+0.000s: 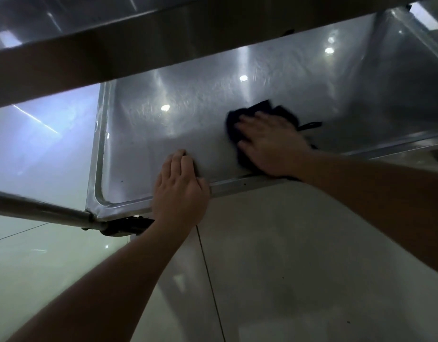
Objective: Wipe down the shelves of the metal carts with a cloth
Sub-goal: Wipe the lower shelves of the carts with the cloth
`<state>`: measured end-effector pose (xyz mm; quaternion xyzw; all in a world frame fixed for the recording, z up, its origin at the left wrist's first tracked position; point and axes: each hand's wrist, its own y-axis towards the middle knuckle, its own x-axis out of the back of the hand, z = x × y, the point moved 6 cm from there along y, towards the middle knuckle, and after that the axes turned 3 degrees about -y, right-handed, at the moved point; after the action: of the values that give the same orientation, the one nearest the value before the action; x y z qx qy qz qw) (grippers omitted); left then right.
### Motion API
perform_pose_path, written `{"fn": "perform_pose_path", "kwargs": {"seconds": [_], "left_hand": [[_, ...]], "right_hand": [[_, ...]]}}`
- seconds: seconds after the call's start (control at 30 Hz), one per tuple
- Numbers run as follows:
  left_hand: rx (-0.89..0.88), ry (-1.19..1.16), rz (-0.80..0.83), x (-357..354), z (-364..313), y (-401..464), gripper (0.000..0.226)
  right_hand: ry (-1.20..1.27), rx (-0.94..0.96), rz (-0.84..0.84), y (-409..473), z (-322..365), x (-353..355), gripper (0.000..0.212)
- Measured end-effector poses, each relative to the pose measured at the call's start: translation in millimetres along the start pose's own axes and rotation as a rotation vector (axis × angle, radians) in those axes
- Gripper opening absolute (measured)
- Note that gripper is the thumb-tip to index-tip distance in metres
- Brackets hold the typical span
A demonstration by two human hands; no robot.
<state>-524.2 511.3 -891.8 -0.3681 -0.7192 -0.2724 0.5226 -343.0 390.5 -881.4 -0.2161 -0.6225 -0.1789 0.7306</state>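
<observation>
So the lower shelf of the shiny stainless-steel cart (178, 134) runs long-ways left to right in front of the person, with a raised rim all round and the next shelf up (89, 58) hanging over it at the top of the view. Going from the left: the left hand (179, 191) sits on the near rim, fingers pretty much straight and laid flat on the metal, gripping nothing, probably just steadying things. Right of that, the right hand (269, 141) is spread flat on top of the dark bunched-up cloth (260, 112), pressing it onto the shelf just inside the near rim, roughly mid-shelf. That leaves bare shelf on both sides of the cloth, so I'd guess the wipe goes sideways along that long axis. Count: two hands, one cloth, two shelves showing, one cart that I can make out, pale tiled floor (287, 267) underneath.
</observation>
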Motion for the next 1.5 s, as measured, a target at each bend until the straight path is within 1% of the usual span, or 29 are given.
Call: {"fn": "perform_pose_path", "kwargs": {"seconds": [0.07,0.1,0.17,0.23,0.3,0.43,0.5,0.57,0.67,0.73,0.8,0.87,0.93,1.03,1.07,1.13,1.33,1.4,1.5], "left_hand": [[-0.015,-0.003,-0.008,1.9,-2.0,0.4,0.047],[-0.022,-0.005,-0.012,2.9,-2.5,-0.1,0.046],[-0.019,-0.01,-0.011,5.4,-2.9,-1.6,0.048],[-0.019,-0.013,-0.006,7.4,-4.4,-2.5,0.05],[-0.011,-0.027,-0.001,10.1,-4.2,-4.0,0.048],[-0.012,-0.028,0.026,11.5,-2.7,-3.4,0.052],[-0.005,-0.032,0.046,11.4,-2.3,-3.5,0.052],[-0.011,-0.011,0.076,9.4,-2.5,-2.8,0.048],[-0.002,0.02,0.086,9.3,-6.6,0.2,0.051],[0.017,0.0,0.047,12.6,-15.9,3.6,0.052],[-0.01,-0.005,0.026,9.6,-30.9,7.4,0.049],[-0.053,-0.014,0.044,1.7,-48.8,14.2,0.051],[-0.086,-0.017,0.066,-7.1,-65.3,25.3,0.054],[-0.123,0.074,0.103,-18.6,-82.2,37.7,0.058],[-0.103,0.045,0.11,-20.6,-83.5,39.2,0.06],[-0.059,-0.024,0.11,-23.4,-83.6,39.3,0.061],[-0.067,-0.029,0.09,-25.1,-81.4,36.2,0.056],[-0.094,-0.033,0.114,-27.1,-79.5,37.0,0.056],[-0.08,-0.056,0.114,-25.5,-76.0,38.8,0.055]], "right_hand": [[0.02,0.181,0.089,-3.4,50.2,-12.6,0.062],[0.022,0.248,0.104,-5.8,64.7,-15.8,0.062],[0.038,0.288,0.118,-9.6,67.9,-17.0,0.059],[0.056,0.241,0.118,-13.7,47.8,-15.2,0.059],[0.052,0.144,0.089,-20.5,14.9,-11.2,0.058],[0.021,-0.13,-0.002,-42.0,-86.4,6.2,0.062],[0.015,-0.261,-0.002,-59.3,-142.5,15.2,0.061],[0.007,-0.343,0.019,-74.0,-179.6,20.0,0.067],[0.019,-0.396,0.015,-79.5,-186.2,22.6,0.077],[0.032,-0.417,-0.008,-79.3,-181.2,21.6,0.074],[0.032,-0.414,-0.022,-78.9,-181.3,21.3,0.067],[0.026,-0.41,-0.02,-78.1,-185.4,20.4,0.061],[0.021,-0.404,-0.008,-76.7,-188.2,17.7,0.061],[0.03,-0.405,0.008,-75.6,-188.9,17.0,0.06],[0.037,-0.392,0.01,-75.6,-184.1,17.9,0.06],[0.032,-0.303,0.012,-72.7,-160.5,18.4,0.058],[0.043,0.111,0.114,-54.6,-26.3,-6.3,0.06],[0.07,0.15,0.135,-52.8,-21.1,-8.3,0.058],[0.064,0.072,0.098,-61.2,-57.3,-2.8,0.058]]}}
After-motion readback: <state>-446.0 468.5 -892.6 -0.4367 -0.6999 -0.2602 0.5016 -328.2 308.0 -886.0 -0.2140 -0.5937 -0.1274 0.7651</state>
